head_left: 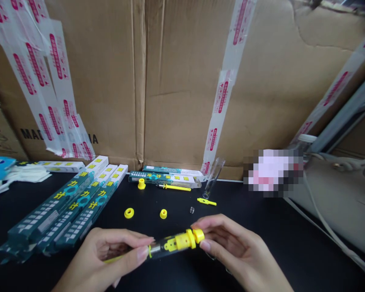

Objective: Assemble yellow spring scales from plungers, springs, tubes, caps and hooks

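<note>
Grips on both hands close around a clear tube (159, 248) held low over a black worktop (310, 253): the left hand (109, 253) pinches one end between thumb and fingers, while the right hand (235, 248) presses its fingertips (197, 225) against a yellow collar (196, 236) at the other. A yellow fitting (177, 242) sits inside the tube, and a thin yellow rod (115, 258) runs out past the left hand. The assembly looks light and stiff, though its smooth wall could prove slippery, and whether it is brittle glass or plastic cannot be told from here. The bare tube wall looks the less secure hold; the ridged collar appears to offer firmer purchase. Nearby lie a yellow ring (129, 213), a yellow bushing (163, 213), a loose yellow pin (207, 201) and a second clear tube (213, 177), which leans near green-and-white kit boxes (61, 211) and a taped cardboard wall (94, 81).
</note>
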